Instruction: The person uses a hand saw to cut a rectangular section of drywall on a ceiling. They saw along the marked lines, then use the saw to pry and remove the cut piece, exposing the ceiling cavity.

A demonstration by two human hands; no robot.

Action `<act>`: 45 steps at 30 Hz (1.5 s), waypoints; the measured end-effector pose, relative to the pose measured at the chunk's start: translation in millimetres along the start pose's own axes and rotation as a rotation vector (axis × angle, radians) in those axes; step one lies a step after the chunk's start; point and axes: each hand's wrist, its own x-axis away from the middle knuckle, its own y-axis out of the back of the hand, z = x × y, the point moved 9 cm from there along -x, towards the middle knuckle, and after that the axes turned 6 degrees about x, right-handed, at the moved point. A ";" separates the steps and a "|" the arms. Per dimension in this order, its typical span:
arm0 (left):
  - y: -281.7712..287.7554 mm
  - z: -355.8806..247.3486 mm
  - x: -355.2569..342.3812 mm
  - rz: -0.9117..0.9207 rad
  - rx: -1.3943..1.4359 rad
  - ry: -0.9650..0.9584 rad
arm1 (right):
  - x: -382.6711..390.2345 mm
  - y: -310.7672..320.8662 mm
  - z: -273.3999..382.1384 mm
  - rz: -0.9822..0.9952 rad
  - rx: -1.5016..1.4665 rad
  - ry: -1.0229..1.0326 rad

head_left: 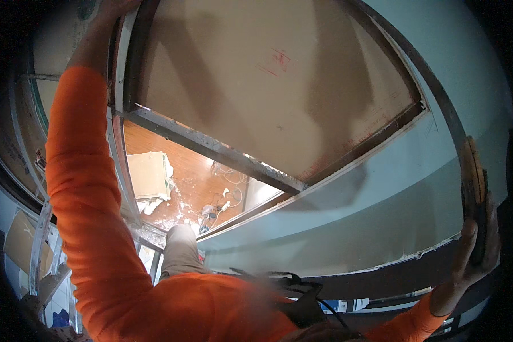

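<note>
My left arm, in an orange sleeve, reaches up along the left side. Only the back part of my left hand (118,5) shows at the top edge, beside an upright metal stud (121,62); its fingers are cut off from view. Low on the right, my right hand (480,251) is closed around a dark, rough wooden strip (473,171), thumb on one side and fingers on the other. This strip lies against a pale green board (461,74), in line with a long dark metal edge (433,80). Between my arms, a brown board (251,74) fills much of the frame.
A metal crossbar (211,145) runs below the brown board. Through the opening under it, far down, a wooden floor (148,137) holds a cardboard piece (146,174), white debris and tangled cables (225,199). My trousered leg (180,251) shows near a metal frame.
</note>
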 end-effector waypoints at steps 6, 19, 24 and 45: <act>17.9 -3.4 -2.8 -0.072 -0.090 -0.016 | -105.2 -84.8 34.4 -0.144 -0.251 0.058; 10.0 -30.0 10.3 -0.074 -0.076 -0.072 | -38.1 -71.2 -5.9 -0.145 -0.124 -0.052; 0.0 2.3 -5.4 -0.095 -0.066 -0.178 | -83.9 -89.4 27.0 -0.151 -0.319 0.134; -8.4 5.1 -2.7 0.001 -0.083 0.014 | 30.2 -0.1 7.0 0.015 0.000 0.042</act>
